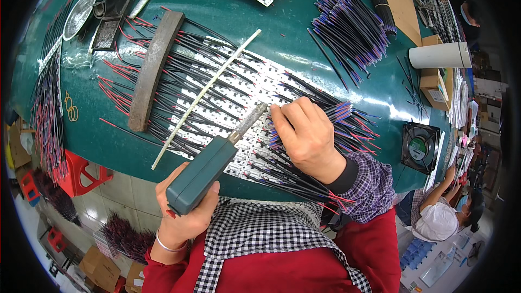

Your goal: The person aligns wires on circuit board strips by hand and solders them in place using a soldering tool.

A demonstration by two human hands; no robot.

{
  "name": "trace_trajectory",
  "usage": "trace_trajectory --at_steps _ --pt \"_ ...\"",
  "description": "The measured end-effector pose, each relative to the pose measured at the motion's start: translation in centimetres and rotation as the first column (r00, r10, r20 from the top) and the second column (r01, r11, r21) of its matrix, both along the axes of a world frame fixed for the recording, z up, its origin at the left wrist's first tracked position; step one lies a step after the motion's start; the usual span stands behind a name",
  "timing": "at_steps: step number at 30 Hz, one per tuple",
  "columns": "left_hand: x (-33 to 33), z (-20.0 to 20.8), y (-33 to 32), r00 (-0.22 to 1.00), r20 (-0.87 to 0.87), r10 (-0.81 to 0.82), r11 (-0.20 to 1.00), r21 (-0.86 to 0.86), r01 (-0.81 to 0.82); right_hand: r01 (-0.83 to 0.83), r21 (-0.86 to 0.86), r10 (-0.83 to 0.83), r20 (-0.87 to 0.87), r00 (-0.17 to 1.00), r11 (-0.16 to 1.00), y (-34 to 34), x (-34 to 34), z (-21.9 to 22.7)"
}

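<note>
My left hand (187, 211) is wrapped round the handle of a green soldering gun (201, 176). Its metal tip (255, 118) points up and right, reaching the white circuit-board panel (269, 78) beside my right fingertips. My right hand (306, 135) is closed, its thumb and forefinger pinched over the panel by the tip. Black wires with blue and red ends (342, 113) stick out from beneath that hand, which appears to grip them. Rows of black wires with red ends lie across the panel's left side, under a heavy grey-brown bar (156, 70) and a thin pale stick (209, 95).
On the green table (260, 27) lie a large pile of black wires (353, 27), a metal bowl (73, 19) and a black holder (111, 21). Wired strips (49, 108) hang over the left edge. A fan (420, 148) and white cylinder (439, 55) stand right. A co-worker (439, 214) sits beyond.
</note>
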State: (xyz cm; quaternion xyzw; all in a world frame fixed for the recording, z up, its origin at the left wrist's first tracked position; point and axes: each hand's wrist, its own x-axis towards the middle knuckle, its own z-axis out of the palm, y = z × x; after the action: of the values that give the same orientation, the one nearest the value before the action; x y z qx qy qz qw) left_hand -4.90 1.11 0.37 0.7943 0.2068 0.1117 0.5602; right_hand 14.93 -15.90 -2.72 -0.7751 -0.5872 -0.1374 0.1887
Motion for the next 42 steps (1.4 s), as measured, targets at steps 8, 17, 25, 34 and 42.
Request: trace_trajectory --at_steps 8,17,25,34,42 --pt "-3.5 -1.0 -0.4 0.999 -0.024 0.037 0.999 -0.036 -0.038 0.000 -0.001 0.000 -0.042 0.999 1.000 -0.1 0.1 0.5" --pt "-3.5 -0.9 -0.3 0.994 0.029 0.106 0.993 -0.058 -0.104 0.125 0.037 -0.122 -0.077 0.990 0.991 -0.8 -0.6 1.7" --pt "-4.1 -1.2 -0.5 0.997 -0.054 0.054 0.998 -0.029 -0.056 0.033 0.029 -0.030 -0.104 0.994 0.999 -1.1 -1.0 0.7" --pt "-2.2 -1.4 -1.1 0.989 0.046 0.138 0.990 -0.014 -0.137 0.062 -0.040 -0.064 -0.032 0.997 0.997 -0.8 -1.6 0.6" --pt "-2.1 -1.5 -1.1 0.993 0.035 0.112 0.988 -0.113 -0.107 0.050 -0.058 -0.052 -0.031 0.998 0.997 -0.8 -1.7 0.8"
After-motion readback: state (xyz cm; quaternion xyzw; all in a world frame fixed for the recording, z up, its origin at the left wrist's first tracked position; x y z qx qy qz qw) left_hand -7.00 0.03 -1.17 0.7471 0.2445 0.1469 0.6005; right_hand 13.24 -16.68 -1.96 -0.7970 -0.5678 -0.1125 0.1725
